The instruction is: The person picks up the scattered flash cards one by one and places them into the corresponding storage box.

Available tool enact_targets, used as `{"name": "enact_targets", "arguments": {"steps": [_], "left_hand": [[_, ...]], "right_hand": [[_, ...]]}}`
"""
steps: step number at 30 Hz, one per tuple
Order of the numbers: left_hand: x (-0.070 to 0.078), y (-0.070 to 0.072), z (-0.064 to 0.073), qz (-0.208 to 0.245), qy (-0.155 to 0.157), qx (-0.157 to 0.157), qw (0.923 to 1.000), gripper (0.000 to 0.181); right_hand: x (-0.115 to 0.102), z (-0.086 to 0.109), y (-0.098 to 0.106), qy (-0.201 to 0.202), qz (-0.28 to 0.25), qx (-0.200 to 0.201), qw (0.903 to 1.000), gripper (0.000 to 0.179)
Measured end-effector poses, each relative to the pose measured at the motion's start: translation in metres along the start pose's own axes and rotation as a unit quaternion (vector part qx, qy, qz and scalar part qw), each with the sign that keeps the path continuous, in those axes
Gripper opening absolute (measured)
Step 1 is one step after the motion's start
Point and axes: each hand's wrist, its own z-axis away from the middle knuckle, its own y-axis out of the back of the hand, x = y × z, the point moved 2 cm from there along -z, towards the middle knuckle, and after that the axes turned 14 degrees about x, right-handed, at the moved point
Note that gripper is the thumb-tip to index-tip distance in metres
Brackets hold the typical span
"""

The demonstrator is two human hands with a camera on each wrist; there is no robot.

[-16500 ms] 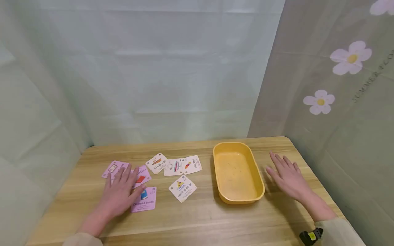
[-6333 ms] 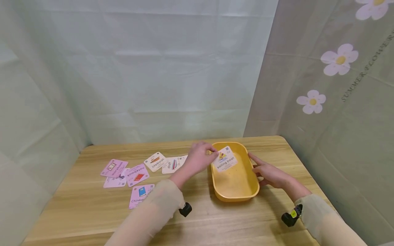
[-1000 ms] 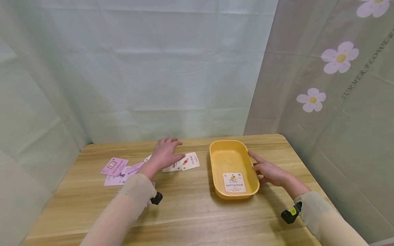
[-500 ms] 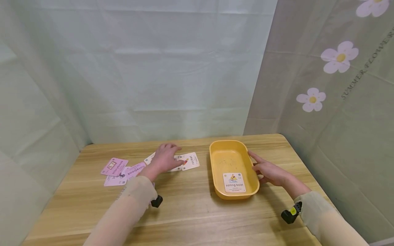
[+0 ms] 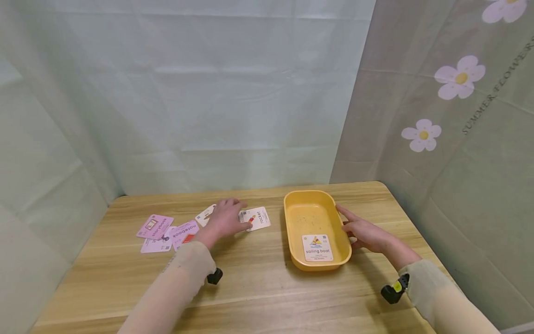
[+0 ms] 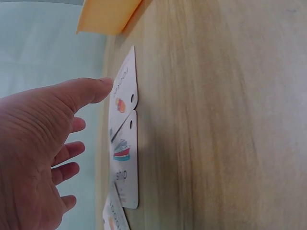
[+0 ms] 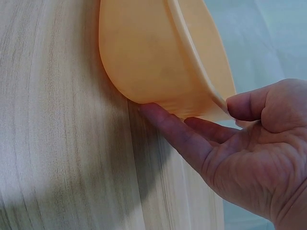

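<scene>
My left hand (image 5: 227, 219) hovers low over the white picture cards, its thumb close to the card marked "rocket" (image 5: 258, 218). The "ship" card (image 6: 125, 158) shows beside that hand in the left wrist view; in the head view the hand mostly covers it. Nothing sits between the left thumb and the parted fingers. Against the right side of the yellow tray (image 5: 292, 241) rests my right hand (image 5: 367, 235), one finger at the rim and another digit low on the outer wall. A "sailing boat" card (image 5: 318, 248) lies flat inside the tray's near end.
A partly covered white card (image 5: 205, 215) lies left of my left hand. Further left are the pink "notebook" (image 5: 183, 231) and "storybook" (image 5: 155, 226) cards, overlapping another pink card (image 5: 156, 245). A pale curtain (image 5: 233, 93) hangs behind the table (image 5: 267, 297).
Over the last second the left hand sinks slightly and shifts right toward the rocket card. Earlier it carried the sailing boat card, which now lies in the tray. The right hand stays at the tray.
</scene>
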Motion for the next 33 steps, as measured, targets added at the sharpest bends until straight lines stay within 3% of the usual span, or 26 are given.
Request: {"name": "enact_targets", "arguments": {"steps": [33], "left_hand": [[-0.007, -0.016, 0.001, 0.014, 0.021, -0.017, 0.9995, 0.081]], "right_hand": [[0.0, -0.001, 0.0, -0.002, 0.0, 0.0, 1.0, 0.074]]}}
